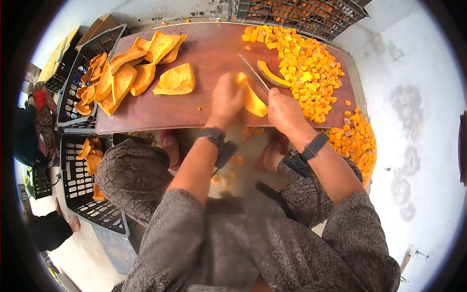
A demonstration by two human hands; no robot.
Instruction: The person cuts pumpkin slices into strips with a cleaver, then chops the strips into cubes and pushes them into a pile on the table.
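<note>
I see the left hand [227, 99] pinching a pumpkin slice [255, 103] over the tabletop [209, 48], the right hand [287, 111] wrapped around a knife [253, 71]; the slice looks light, firm, slick, best held along its left edge.

A white wall [438, 97] with grey, blotchy stains [408, 113] stands at my right; pale floor [73, 250] shows at my left.

The reddish-brown board [165, 109] bears orange slabs [123, 82], a curved strip [272, 76] and small cubes [309, 75] (spread at right).
</note>
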